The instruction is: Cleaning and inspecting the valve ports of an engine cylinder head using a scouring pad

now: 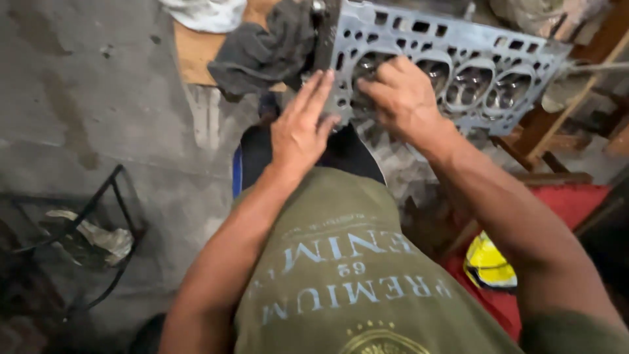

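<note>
Head view shows both hands on a grey cast-metal cylinder head (458, 72) with round chambers, lying on a wooden surface (196, 52) ahead of the person. The left hand (303, 128) lies flat, fingers spread, against its near left edge. The right hand (400, 95) is curled over the leftmost chamber, perhaps pinching something small, which is hidden. A dark grey rag (262, 49) lies just beside the head.
</note>
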